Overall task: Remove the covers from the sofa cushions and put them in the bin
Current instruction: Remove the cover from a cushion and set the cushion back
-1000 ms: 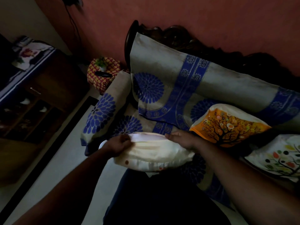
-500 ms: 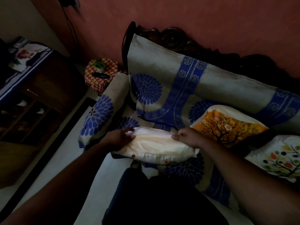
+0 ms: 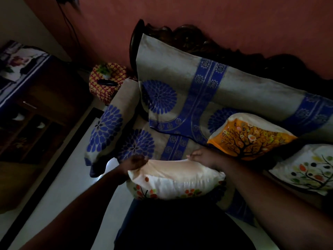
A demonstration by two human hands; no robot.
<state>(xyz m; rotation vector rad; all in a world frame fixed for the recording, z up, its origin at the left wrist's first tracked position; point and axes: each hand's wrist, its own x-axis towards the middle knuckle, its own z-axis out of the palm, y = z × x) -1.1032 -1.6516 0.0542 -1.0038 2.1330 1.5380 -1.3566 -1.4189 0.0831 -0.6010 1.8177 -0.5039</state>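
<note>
Against the person's lap, at the front edge of the sofa seat, a cream satin cushion (image 3: pixel 173 179) is held by its upper edge. The left hand (image 3: pixel 134 164) is closed on the left corner of that edge and the right hand (image 3: pixel 205 158) is pinched on the edge further right, so the fabric is stretched between them; the grip is judged to be for finding or parting the cover's opening, though no zip or opening can be made out in the dim light. The cover is glossy and pale, gathered into fine wrinkles below the held edge, with a print of orange, red and green dots and thin dark branches along its lower side. It is still on its cushion.

Just beyond the right hand an orange tree-print cushion (image 3: pixel 250 136) is leaned against the backrest, and a white tree-print cushion (image 3: pixel 306 170) is lain further right, both still covered. A blue-flowered throw (image 3: pixel 180 98) is spread over the sofa. No bin can be identified.
</note>
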